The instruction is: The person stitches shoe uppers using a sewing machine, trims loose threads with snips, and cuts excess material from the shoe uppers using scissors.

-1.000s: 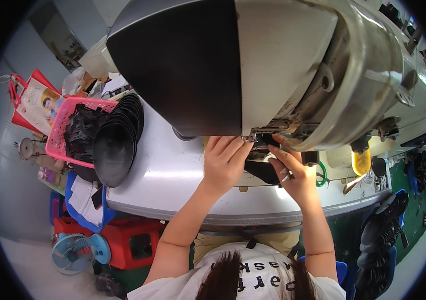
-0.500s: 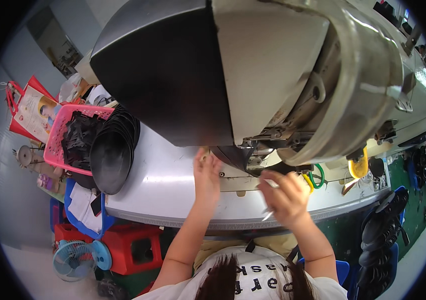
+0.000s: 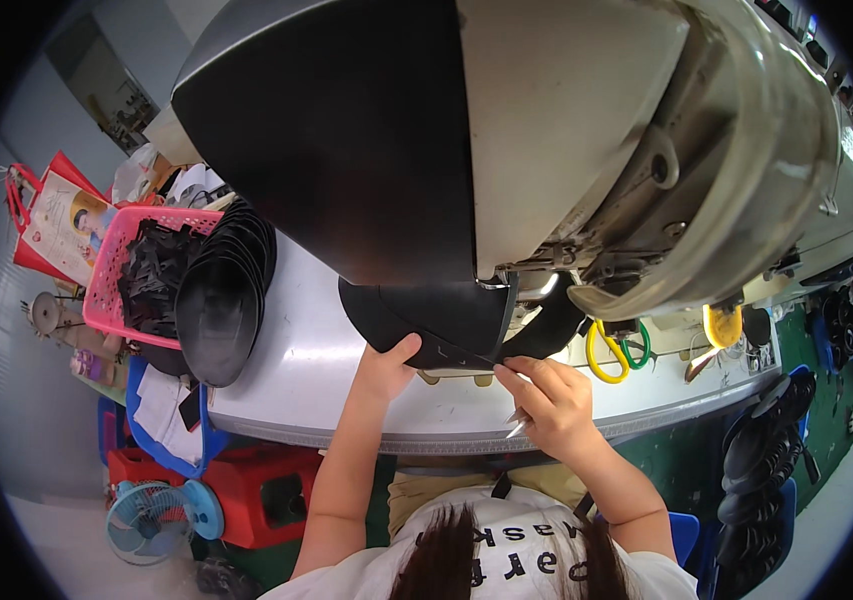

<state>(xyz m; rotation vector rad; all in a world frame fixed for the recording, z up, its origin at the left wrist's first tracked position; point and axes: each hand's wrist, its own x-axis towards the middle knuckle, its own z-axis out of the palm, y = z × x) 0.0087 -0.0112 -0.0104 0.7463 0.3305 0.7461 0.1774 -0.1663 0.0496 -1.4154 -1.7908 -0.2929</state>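
A curved, smooth black sheet piece (image 3: 396,315) lies under the head of a sewing machine (image 3: 566,130), its near edge towards me. My left hand (image 3: 386,372) grips its lower left edge, thumb on top and the other fingers hidden beneath. At the near right corner, my right hand (image 3: 554,405) pinches the edge between thumb and forefinger. A slim, pointed silver tool (image 3: 517,428) is also tucked in that hand, most of it hidden by the fingers. The machine head covers the far part of the piece.
Left on the table (image 3: 311,390) stand a stack of black oval cup-shaped pieces (image 3: 216,320) and a pink basket (image 3: 111,290) of black scraps. Yellow-handled scissors (image 3: 601,362) and a green-handled tool (image 3: 636,350) lie right of the machine. A blue fan (image 3: 151,520) and red stool (image 3: 251,490) are lower left.
The black piece has come out further left and towards me from under the machine. My left hand has moved nearer and now grips it; my right hand has closed on its near corner.
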